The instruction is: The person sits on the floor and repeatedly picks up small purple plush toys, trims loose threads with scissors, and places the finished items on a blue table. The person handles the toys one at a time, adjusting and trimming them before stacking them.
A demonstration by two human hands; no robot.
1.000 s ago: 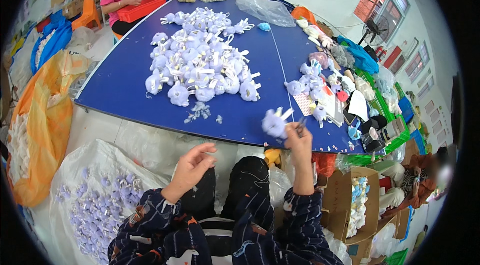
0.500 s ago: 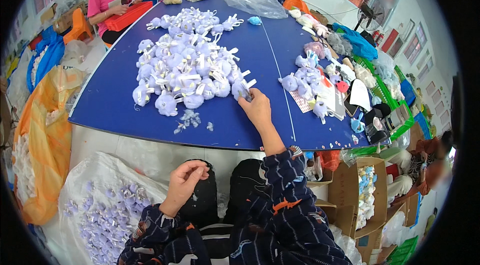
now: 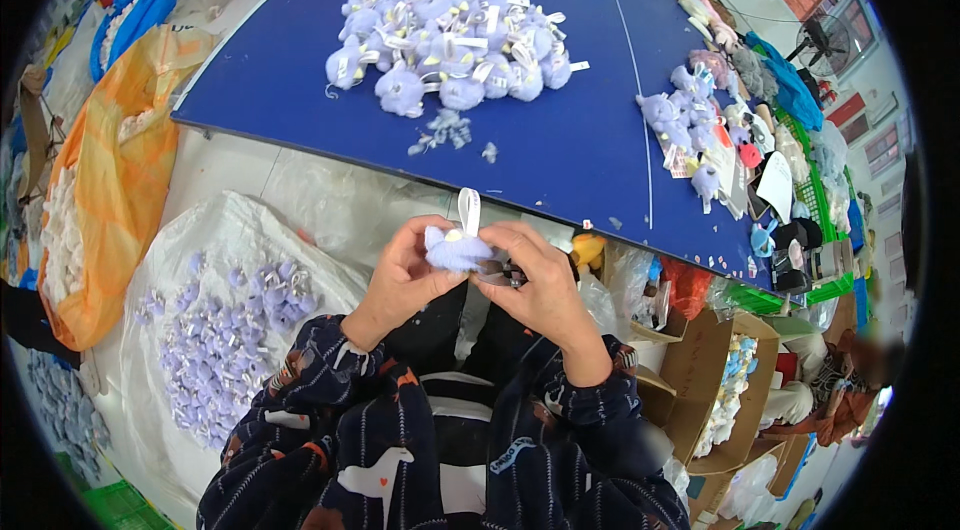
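Note:
Over my lap, in front of the table edge, I hold a small fluffy lilac plush toy [image 3: 456, 248] with a yellow patch and a white ribbon loop standing up from it. My left hand [image 3: 400, 275] grips its left side between thumb and fingers. My right hand [image 3: 540, 280] is closed at its right side, thumb and fingertips against it. A small dark, metallic-looking thing [image 3: 503, 273] shows under the right fingers; its kind is mostly hidden. Beyond, a large heap of similar plush toys [image 3: 450, 15] lies on the blue table [image 3: 560, 145].
Grey-lilac fluff [image 3: 441, 133] lies before the heap. A smaller plush group [image 3: 685, 110] sits right, beside papers and a black fan [image 3: 830, 40]. On the floor, a white sack [image 3: 150, 370] holds lilac toys at left; an open cardboard box [image 3: 690, 380] stands at right.
My right hand has come back from the heap's edge to above my lap with a plush toy. My left hand has risen and closed on it. The view has tilted down.

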